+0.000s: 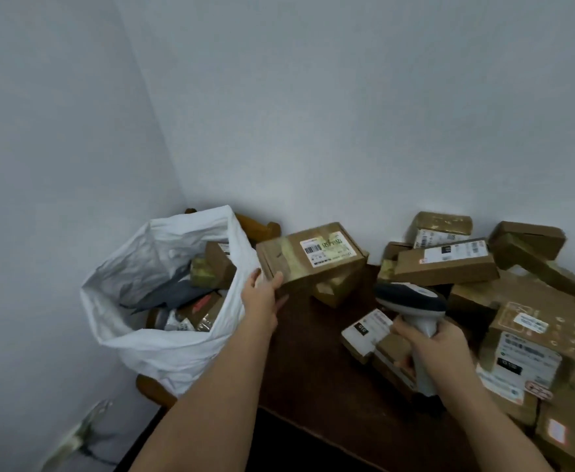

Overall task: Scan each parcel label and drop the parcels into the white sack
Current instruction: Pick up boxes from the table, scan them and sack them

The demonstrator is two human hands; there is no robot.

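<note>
Left hand (262,294) grips a taped cardboard box (310,258) beside the crinkled white sack (163,349).

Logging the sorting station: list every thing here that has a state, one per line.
White sack: open, partly filled with parcels.
Labelled box: held up by the left hand, label facing up, beside the sack's mouth.
Scanner: gripped by the right hand, head towards the held box.
Parcel pile: heaped on the dark table, still outside the sack.
</note>
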